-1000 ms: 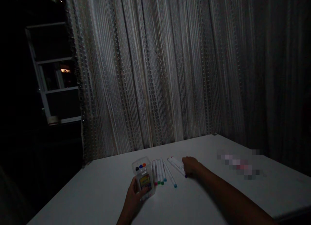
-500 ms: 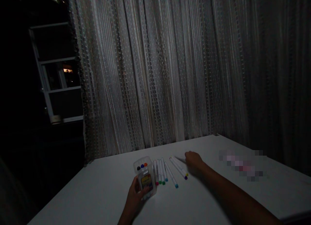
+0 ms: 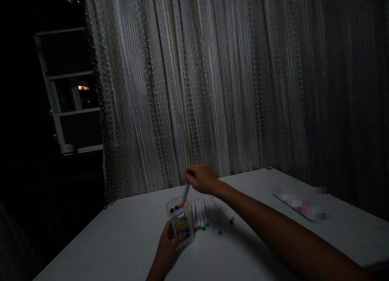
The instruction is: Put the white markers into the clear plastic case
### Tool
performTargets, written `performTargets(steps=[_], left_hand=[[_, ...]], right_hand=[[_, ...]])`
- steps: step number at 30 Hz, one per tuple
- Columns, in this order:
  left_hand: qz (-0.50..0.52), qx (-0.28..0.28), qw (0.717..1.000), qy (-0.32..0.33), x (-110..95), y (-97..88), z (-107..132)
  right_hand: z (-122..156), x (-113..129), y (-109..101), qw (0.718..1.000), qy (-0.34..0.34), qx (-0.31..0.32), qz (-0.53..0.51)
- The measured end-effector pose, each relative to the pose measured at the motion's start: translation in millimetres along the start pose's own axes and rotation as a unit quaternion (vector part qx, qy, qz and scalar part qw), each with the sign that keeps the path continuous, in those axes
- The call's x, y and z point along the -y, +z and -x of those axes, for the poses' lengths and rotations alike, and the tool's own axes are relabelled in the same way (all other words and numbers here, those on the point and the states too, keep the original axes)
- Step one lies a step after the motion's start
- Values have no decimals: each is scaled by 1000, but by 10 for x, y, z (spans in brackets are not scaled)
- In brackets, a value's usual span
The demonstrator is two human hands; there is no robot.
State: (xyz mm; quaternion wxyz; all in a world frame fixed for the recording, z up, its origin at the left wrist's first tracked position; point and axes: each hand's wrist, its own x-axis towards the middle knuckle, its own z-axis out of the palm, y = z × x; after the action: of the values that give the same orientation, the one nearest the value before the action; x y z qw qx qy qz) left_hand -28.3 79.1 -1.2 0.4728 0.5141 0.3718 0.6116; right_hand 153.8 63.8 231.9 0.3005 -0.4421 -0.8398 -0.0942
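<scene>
My left hand (image 3: 169,241) is wrapped round a clear plastic marker case (image 3: 187,234) with a yellow and dark label, holding it tilted on the table. Black, blue and orange marker caps (image 3: 176,207) show at the case's top. Above the case, my right hand (image 3: 201,178) pinches a white marker (image 3: 185,193) by its red end. The marker's lower tip reaches the case opening beside the orange cap; whether it is inside I cannot tell. Right of the case lie several white markers (image 3: 199,214) with pink, green and blue caps.
More markers (image 3: 223,210) with yellow and purple caps lie under my right forearm. A flat, pixelated pinkish item (image 3: 299,206) rests on the right of the white table (image 3: 100,240). Behind the table hangs a grey curtain (image 3: 194,90), with a window (image 3: 74,94) at left.
My right hand has moved left from the loose markers to above the case, bringing a white marker with it. My left hand and the case have stayed almost in place.
</scene>
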Motion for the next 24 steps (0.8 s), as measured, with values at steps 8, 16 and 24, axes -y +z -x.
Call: performTargets(steps=[8,16,24], left_hand=[[-6,1,1000,15,-29,26,14],[-14,3,1000,19,-30,10,-21],[-15,-1,1000,11,11,-7,-49]], right_hand=[[-126,124,411,986,-30,161,41],[-63,119,697,965,-60,248,64],[-70,81,751,959,-62,272,60]])
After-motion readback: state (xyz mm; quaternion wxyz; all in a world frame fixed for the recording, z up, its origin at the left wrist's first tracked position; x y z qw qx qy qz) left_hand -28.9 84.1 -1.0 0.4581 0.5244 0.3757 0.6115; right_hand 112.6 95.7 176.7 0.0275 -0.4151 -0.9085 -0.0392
